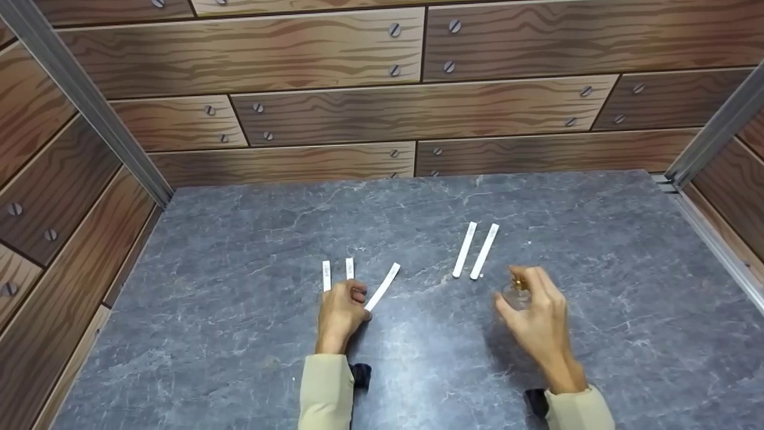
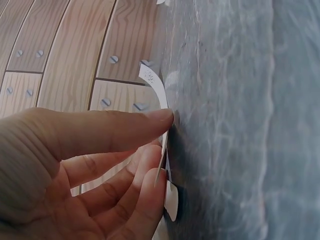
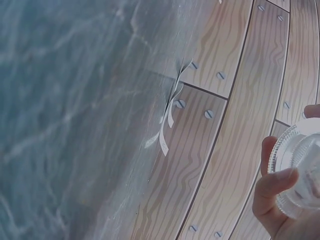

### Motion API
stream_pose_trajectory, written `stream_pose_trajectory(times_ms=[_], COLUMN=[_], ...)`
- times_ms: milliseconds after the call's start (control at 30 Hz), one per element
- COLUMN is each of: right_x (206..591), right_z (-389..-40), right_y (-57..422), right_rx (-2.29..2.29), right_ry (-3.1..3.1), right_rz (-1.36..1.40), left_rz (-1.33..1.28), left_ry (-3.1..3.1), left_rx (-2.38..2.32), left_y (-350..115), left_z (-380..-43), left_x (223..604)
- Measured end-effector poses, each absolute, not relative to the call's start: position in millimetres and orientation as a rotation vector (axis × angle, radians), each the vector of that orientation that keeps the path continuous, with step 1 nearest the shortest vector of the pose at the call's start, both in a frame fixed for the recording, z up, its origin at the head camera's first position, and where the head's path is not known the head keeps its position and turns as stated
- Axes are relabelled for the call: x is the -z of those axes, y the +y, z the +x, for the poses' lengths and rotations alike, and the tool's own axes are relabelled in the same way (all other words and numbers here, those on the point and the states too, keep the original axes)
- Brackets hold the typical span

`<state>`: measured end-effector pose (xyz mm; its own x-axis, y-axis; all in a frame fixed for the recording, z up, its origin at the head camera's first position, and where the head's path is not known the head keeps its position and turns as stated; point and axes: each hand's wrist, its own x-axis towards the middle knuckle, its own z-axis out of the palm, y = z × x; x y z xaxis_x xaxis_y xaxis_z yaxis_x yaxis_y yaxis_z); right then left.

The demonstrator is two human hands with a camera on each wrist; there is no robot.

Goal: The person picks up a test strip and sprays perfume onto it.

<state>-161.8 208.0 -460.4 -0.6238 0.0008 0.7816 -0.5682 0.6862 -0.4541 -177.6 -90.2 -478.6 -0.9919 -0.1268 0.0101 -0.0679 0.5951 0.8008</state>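
Gold-topped, the glass bottle [image 1: 518,291] is sitting in the right hand [image 1: 540,316], thumb and fingers curling round it. The left hand [image 1: 341,313] is half curling over two straighter strips [image 1: 326,276], thumb touching a slanted strip [image 1: 384,286]; whether it's pinching, I can't tell. Two far strips [image 1: 465,249] are lying farther right on the tabletop [image 1: 239,239]. Work's running midway, I'd judge: two groups already lying apart, the slanted one not yet lining up.

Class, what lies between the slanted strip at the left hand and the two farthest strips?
The head view shows bare marbled tabletop between that paper strip and the far pair.
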Motion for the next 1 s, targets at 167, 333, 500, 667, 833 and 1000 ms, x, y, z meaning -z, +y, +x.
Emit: stream_pose_trajectory(times_ms=[167, 333, 500, 667, 833, 1000], right_x=[460.9, 460.6, 460.1, 460.0, 460.1, 460.1], right_z=[-161.7, -161.6, -161.4, -161.3, -161.5, -161.9], right_y=[208.3, 208.6, 208.6, 208.0, 207.9, 207.6], right_rx=[-0.901, -0.899, -0.901, -0.904, -0.905, -0.911], right_ry=[-2.092, -2.086, -2.091, -2.095, -2.094, -2.095], right_rz=[0.428, 0.426, 0.423, 0.42, 0.419, 0.424], left_rz=[0.203, 0.219, 0.224, 0.217, 0.189, 0.093], left_ry=[-2.772, -2.774, -2.766, -2.743, -2.709, -2.693], left_rx=[1.321, 1.294, 1.288, 1.331, 1.404, 1.433], left_y=[-88.4, -88.1, -88.3, -87.9, -86.3, -85.8], left_z=[-177.7, -178.3, -178.2, -177.5, -176.0, -175.6], left_x=[477.7, 478.0, 478.4, 477.8, 478.1, 477.1])
